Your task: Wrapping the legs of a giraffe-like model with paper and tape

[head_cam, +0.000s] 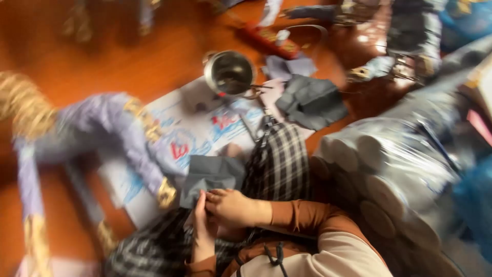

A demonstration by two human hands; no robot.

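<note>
Although the view is blurred, both hands meet low in the middle over a plaid cloth (277, 164). The right hand (233, 208) has its grip pinched on the lower edge of a grey fabric piece (212, 177), and the left hand (202, 233) presses up beside it, its fingers on the same edge. The fabric lies just beside a printed white sheet (200, 136) on the orange floor (102, 56). Farther off stand a metal pot (229, 73) and more grey fabric scraps (312, 102); a purple figure (113, 133) lies to the left.
</note>
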